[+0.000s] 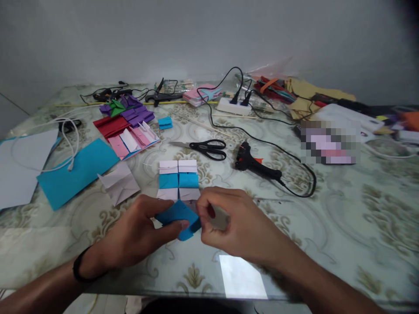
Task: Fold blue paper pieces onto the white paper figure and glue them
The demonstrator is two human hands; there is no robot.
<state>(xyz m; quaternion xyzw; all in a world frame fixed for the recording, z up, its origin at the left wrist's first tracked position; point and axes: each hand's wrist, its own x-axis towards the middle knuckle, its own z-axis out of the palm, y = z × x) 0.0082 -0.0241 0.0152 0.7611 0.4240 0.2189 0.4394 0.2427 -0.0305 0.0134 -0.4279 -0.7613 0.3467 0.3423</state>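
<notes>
A blue folded paper piece [178, 214] is held just above the table's front part. My left hand [137, 233] grips it from the left, with the thumb on top. My right hand [225, 218] is closed at the piece's right edge, thumb and forefinger pinched there; whether they hold its corner is hard to make out. Just behind both hands lies a block of folded white and blue paper strips [178, 179], its near end partly hidden by the hands. A folded white paper [120, 185] rests to the left.
Black-handled scissors [207, 149] and a corded black glue gun [257, 163] lie beyond the hands. Blue sheet [78, 172], white sheets [24, 170] and pink folded papers [134, 141] are at left. Near the wall stands a white power strip [234, 106]; a pixelated object [329, 144] lies right.
</notes>
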